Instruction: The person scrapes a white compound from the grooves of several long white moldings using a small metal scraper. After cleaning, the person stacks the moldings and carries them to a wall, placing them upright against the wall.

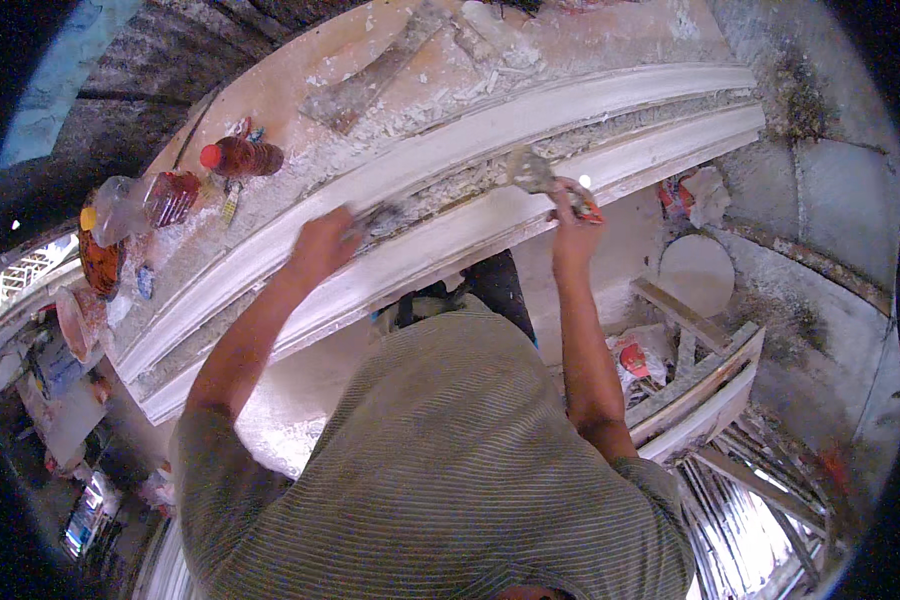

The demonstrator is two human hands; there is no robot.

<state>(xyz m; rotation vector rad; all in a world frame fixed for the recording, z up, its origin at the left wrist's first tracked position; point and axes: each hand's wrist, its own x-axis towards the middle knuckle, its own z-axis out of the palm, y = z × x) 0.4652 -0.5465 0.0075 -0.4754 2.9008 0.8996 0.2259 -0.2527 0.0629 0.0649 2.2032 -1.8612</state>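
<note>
A long white moulding (430,152) crosses the table before me, its rough middle channel (440,195) littered with crumbled plaster. My right hand (575,218) grips a putty knife (531,172) with a red-and-dark handle; its wide, plaster-smeared blade lies over the channel. To the left, my left hand (322,243) is curled above the moulding, its fingers blurred. Right by those fingertips is a small grey piece (381,220), perhaps a blade or a lump; its kind is unclear, as is whether the fingers hold it.
Red-tinted plastic bottles (242,156) stand at the far left of the dusty table (300,75). A flat board (375,85) lies beyond the moulding among white scraps. On the right are a round pale lid or bucket top (697,275) and a wooden frame (705,395).
</note>
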